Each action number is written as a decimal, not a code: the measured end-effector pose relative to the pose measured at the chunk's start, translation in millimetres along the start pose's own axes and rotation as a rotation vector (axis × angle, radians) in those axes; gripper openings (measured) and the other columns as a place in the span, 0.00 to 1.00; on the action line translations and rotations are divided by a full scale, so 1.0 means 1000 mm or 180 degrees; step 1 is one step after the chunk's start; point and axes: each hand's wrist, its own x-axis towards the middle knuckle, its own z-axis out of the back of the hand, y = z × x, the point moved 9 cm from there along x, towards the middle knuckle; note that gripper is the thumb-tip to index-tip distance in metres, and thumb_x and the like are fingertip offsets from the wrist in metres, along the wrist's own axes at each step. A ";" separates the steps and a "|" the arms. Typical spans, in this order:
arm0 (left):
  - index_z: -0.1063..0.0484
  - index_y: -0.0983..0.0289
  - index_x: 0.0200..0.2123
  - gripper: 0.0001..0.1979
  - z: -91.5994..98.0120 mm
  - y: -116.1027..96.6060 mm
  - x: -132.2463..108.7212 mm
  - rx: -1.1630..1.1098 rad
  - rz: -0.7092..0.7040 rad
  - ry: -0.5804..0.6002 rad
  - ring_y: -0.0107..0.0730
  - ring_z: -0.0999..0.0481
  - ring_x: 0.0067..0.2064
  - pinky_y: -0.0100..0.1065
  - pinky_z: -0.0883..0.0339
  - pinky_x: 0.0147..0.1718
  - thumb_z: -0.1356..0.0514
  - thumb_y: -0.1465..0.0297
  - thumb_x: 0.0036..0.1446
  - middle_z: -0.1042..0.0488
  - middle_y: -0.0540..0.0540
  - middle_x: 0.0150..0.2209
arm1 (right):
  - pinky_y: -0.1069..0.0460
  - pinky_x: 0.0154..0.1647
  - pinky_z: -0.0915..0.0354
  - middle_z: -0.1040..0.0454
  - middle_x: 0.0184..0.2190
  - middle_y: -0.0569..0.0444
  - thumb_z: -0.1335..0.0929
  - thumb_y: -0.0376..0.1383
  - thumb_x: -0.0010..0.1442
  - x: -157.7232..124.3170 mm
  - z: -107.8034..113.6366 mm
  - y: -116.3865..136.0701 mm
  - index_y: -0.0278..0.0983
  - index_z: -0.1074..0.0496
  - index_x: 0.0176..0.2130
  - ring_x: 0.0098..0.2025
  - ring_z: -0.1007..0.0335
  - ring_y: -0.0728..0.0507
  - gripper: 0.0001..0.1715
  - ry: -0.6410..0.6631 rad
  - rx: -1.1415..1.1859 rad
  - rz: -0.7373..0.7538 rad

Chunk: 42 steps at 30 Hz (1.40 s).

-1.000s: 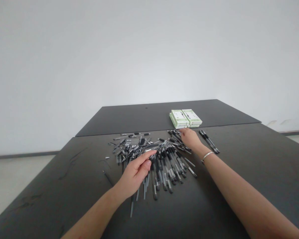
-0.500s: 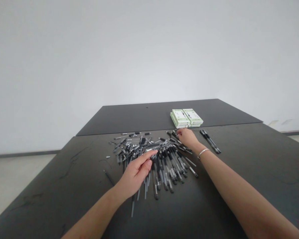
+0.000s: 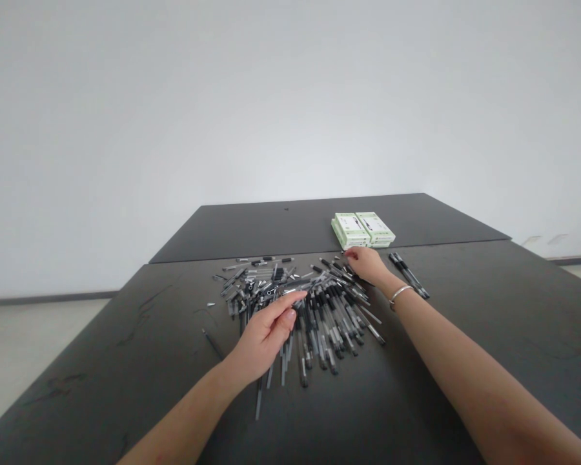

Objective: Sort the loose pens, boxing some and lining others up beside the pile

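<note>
Grip: we cannot tell whether our left hand (image 3: 264, 332) or right hand (image 3: 366, 265) grasps anything.
Right pens (image 3: 409, 275): seemingly whole, done.
Middle heap (image 3: 329, 312): loose, seemingly unfinished.

Table (image 3: 363, 413): dark, with one seam across
Middle: a spread pile of pens and pen parts (image 3: 326, 316)
Beyond seam: stacked green-white boxes (image 3: 350, 223)
Right: dark pens (image 3: 409, 275), lying together

The flat dark-grey table (image 3: 106, 361) gives passage at left; scattered black-and-clear plastic pens (image 3: 326, 316) block the middle, stacked green-and-white cardboard boxes (image 3: 375, 226) beyond.
</note>
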 end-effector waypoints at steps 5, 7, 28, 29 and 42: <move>0.35 0.60 0.60 0.21 -0.002 0.004 0.000 0.0100 0.0097 0.0076 0.23 0.43 0.21 0.25 0.45 0.20 0.51 0.62 0.68 0.42 0.45 0.22 | 0.54 0.50 0.37 0.20 0.45 0.47 0.35 0.33 0.60 0.015 -0.009 0.009 0.34 0.23 0.48 0.48 0.26 0.42 0.18 0.0010 0.0090 0.0037; 0.35 0.59 0.60 0.21 -0.002 0.004 0.000 0.0074 0.0106 0.0091 0.23 0.43 0.21 0.25 0.46 0.20 0.51 0.62 0.68 0.42 0.45 0.23 | 0.53 0.50 0.36 0.20 0.43 0.46 0.34 0.34 0.60 0.018 -0.012 0.013 0.34 0.22 0.46 0.47 0.26 0.42 0.17 0.0026 0.0103 0.0014; 0.33 0.64 0.40 0.09 0.001 0.002 0.010 -0.2430 0.0478 -0.0336 0.38 0.18 0.38 0.38 0.27 0.42 0.38 0.67 0.60 0.26 0.49 0.31 | 0.56 0.23 0.39 0.25 0.24 0.57 0.36 0.40 0.62 -0.087 0.034 0.109 0.38 0.34 0.37 0.20 0.35 0.50 0.07 0.0327 0.3072 0.0482; 0.33 0.64 0.40 0.09 0.003 0.003 0.011 -0.2487 0.0493 -0.0410 0.39 0.18 0.39 0.38 0.27 0.42 0.38 0.67 0.60 0.25 0.51 0.32 | 0.56 0.23 0.39 0.26 0.24 0.57 0.35 0.40 0.62 -0.099 0.033 0.118 0.38 0.34 0.36 0.20 0.36 0.51 0.08 0.0488 0.3284 0.0533; 0.34 0.63 0.37 0.07 0.039 0.007 0.014 -0.2827 0.0289 -0.1271 0.35 0.18 0.38 0.32 0.26 0.35 0.37 0.70 0.58 0.19 0.56 0.37 | 0.53 0.34 0.35 0.23 0.30 0.52 0.29 0.44 0.58 -0.139 0.011 0.131 0.35 0.30 0.39 0.31 0.29 0.49 0.15 0.1214 0.4248 0.0838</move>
